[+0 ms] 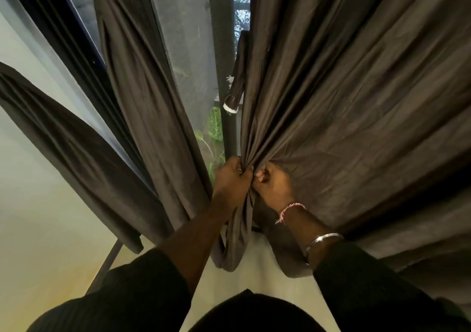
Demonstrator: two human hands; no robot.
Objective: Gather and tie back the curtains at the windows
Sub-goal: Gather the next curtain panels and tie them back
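A wide dark brown curtain (356, 97) hangs on the right and fans down into a bunch at the centre. My left hand (230, 178) and my right hand (274, 186) grip that bunch side by side, fists touching. Below them the gathered cloth (235, 242) hangs in a twisted tail. A brown tie-back strap (238, 76) with a white end dangles loose at the curtain's left edge, above my hands. A second brown curtain (142, 102) hangs gathered to the left of the window gap.
Between the two curtains stand a dark window frame post (224, 51) and mesh screen (183, 38), with green plants outside. A third brown curtain panel (63, 138) slants across the pale wall at left. The pale floor (254, 268) lies below.
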